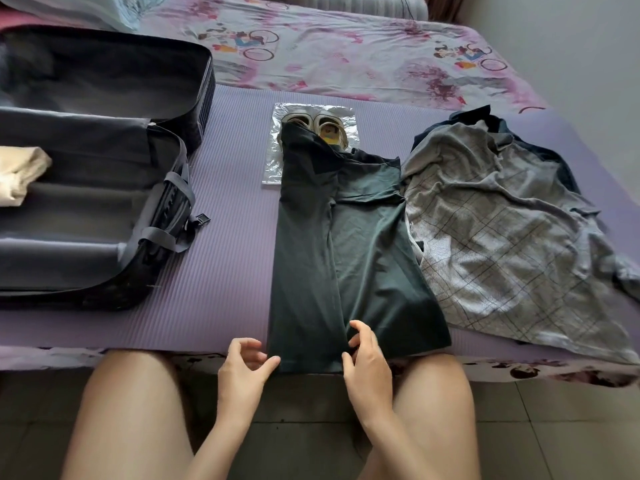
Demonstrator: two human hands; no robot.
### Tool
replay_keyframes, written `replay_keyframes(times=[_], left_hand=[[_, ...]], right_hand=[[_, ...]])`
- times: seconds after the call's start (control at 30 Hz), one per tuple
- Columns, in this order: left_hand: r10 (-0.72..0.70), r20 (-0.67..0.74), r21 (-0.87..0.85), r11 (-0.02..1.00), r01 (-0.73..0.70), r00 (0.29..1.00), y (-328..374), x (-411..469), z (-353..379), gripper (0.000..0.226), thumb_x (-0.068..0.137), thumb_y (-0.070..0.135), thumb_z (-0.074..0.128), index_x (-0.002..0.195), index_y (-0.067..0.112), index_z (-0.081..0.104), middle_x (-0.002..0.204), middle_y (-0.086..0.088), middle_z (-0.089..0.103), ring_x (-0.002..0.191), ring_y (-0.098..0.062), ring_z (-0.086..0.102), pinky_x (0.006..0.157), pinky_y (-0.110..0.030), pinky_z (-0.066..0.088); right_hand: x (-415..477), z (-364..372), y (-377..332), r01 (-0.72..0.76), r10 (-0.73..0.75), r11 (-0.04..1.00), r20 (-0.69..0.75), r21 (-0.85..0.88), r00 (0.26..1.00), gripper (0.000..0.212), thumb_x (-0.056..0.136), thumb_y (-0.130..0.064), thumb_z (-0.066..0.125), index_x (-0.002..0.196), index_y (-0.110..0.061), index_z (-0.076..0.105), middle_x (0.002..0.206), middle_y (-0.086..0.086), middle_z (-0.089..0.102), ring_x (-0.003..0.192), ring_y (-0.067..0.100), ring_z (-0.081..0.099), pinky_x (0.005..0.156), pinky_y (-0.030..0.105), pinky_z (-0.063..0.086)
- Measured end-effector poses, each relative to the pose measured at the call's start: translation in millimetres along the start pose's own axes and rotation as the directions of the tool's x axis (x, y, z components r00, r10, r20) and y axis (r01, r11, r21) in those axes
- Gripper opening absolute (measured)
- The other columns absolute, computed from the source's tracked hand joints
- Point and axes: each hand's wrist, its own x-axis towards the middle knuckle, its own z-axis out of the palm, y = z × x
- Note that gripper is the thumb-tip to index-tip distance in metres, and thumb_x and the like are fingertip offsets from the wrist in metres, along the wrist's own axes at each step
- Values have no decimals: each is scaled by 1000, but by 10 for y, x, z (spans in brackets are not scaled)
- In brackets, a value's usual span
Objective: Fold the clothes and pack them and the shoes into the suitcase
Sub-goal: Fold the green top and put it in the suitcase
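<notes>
Left hand (242, 365) and right hand (367, 358), both slack and empty, flank the green garment (346, 254) at the mat's (225, 237) near edge; it stretches away from me.

Bare left hand (242, 370), bare right hand (369, 367), fingers slender with rounded tips, fingernails too blurred to judge, left forearm (213, 445) and right forearm (412, 445) uncovered to lower frame edge, left thigh (128, 420) and right thigh (436, 400) bare.

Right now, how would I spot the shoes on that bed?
Find the purple mat on the bed; look between the open suitcase and the plaid shirt. Near its far edge lies a shiny plastic sheet; the shoes sit on it. They are the only pale pair, half hidden under the dark green garment.
</notes>
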Motion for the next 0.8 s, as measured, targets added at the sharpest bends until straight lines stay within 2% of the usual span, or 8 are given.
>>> replay_keyframes(times=[0.1, 0.17, 0.23, 0.4, 0.47, 0.63, 0.7, 0.8], left_hand=[[234, -48, 117, 967, -227, 971, 101, 39, -27, 27, 80, 16, 72, 101, 20, 55, 93, 4, 58, 88, -9, 57, 76, -19, 45], [415, -24, 192, 895, -403, 910, 230, 176, 12, 28, 84, 10, 65, 109, 21, 57, 106, 7, 56, 100, -8, 54, 87, -20, 44], [542, 68, 269, 798, -539, 837, 401, 361, 100, 36, 87, 4, 59, 119, 20, 57, 118, 9, 54, 114, -4, 48, 98, -20, 39], [525, 361, 480, 604, -637, 770, 563, 719, 333, 37, 90, 8, 54, 125, 20, 58, 123, 5, 57, 117, -12, 50, 102, -28, 40], [487, 346, 506, 623, -597, 802, 671, 847, 357, 30, 92, 12, 53, 119, 20, 63, 114, 3, 63, 108, -16, 56, 97, -31, 43], [412, 272, 362, 794, -489, 870, 1308, 1294, 591, 21, 92, 16, 53, 108, 20, 66, 101, 0, 70, 95, -20, 64, 85, -37, 50], [399, 306, 341, 802, -491, 864, 1634, 1450, 848, 20, 91, 17, 52, 106, 20, 66, 100, 1, 70, 93, -19, 63, 84, -35, 50], [413, 320, 312, 804, -507, 853, 2131, 1687, 1356, 23, 91, 18, 51, 109, 16, 66, 107, -2, 68, 97, -21, 61, 87, -35, 49]], right_hand=[[69, 52, 22, 226, -256, 960, -188, -164, 948, 47, 73, -20, 76, 118, -23, 60, 121, 0, 51, 111, 18, 43, 97, 28, 38], [234, 77, -41, 353, -384, 917, -172, -186, 907, 42, 82, -25, 67, 123, -24, 59, 133, 1, 47, 121, 19, 37, 106, 30, 26], [423, 105, -120, 380, -412, 894, -104, -239, 905, 39, 88, -32, 53, 126, -24, 58, 135, -3, 50, 124, 19, 37, 105, 31, 23], [614, 186, -133, 438, -444, 844, 52, -309, 894, 32, 81, -30, 53, 107, -23, 70, 116, -4, 65, 109, 19, 58, 100, 28, 25], [730, 87, -104, 444, -453, 874, -2, -195, 891, 30, 84, -34, 49, 102, -24, 71, 112, -6, 65, 110, 16, 52, 99, 27, 26], [1367, -543, 89, 128, -128, 992, -311, -21, 942, 25, 86, -27, 63, 108, -17, 67, 109, 1, 64, 105, 21, 46, 93, 29, 34], [1667, -782, 216, -49, 55, 998, -334, 28, 941, 31, 86, -29, 66, 113, -14, 64, 111, 5, 62, 108, 26, 44, 95, 31, 34], [2059, -995, 343, -183, 190, 982, -302, 53, 934, 35, 84, -41, 66, 108, -16, 65, 105, 5, 64, 106, 27, 46, 93, 36, 38]])
